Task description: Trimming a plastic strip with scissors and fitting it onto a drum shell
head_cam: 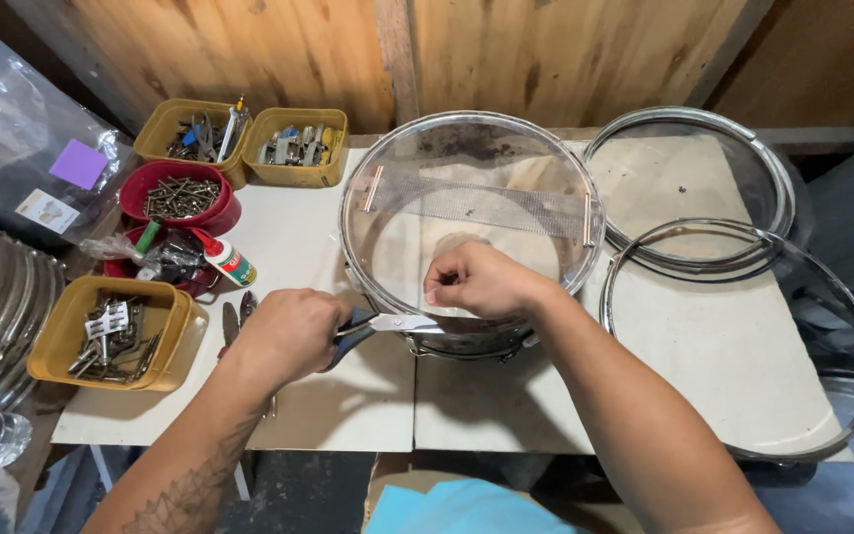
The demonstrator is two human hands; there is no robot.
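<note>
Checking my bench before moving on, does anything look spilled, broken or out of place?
Nothing stands out. The screws stay inside the red bowl, and the drum sits upright under both hands.

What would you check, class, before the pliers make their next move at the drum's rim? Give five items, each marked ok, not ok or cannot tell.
1. Left hand grips the blue-handled pliers: ok.
2. Pliers tips reach the right hand at the near rim: ok.
3. What the right fingers pinch: cannot tell.
4. Drum sits flat on the table: ok.
5. Snare wires lie straight across the clear head: ok.
</note>
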